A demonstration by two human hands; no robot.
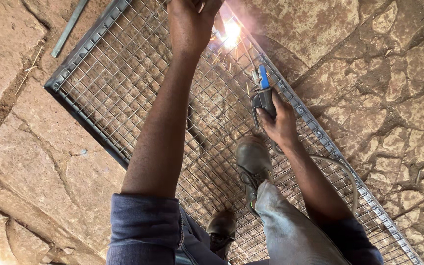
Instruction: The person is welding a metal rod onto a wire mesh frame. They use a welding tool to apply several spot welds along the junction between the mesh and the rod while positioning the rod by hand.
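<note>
Your right hand (281,120) fingers wrapped round dark electrode holder (265,100), arc flash (231,32) at 12 o'clock; left hand (190,22) fingers unclear, above grey steel-framed wire mesh panel (114,78).

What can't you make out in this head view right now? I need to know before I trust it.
- Left hand: fingers cut off by the top edge, so its grasp is unseen.
- Weld spot: washed out by glare; rod tip and joint unreadable.
- Electrode holder: the right hand wraps its handle; jaws too small.
- Mesh panel: lower end hidden by legs and boots, far corner cut off.
- Cable: partly behind the right forearm.
</note>
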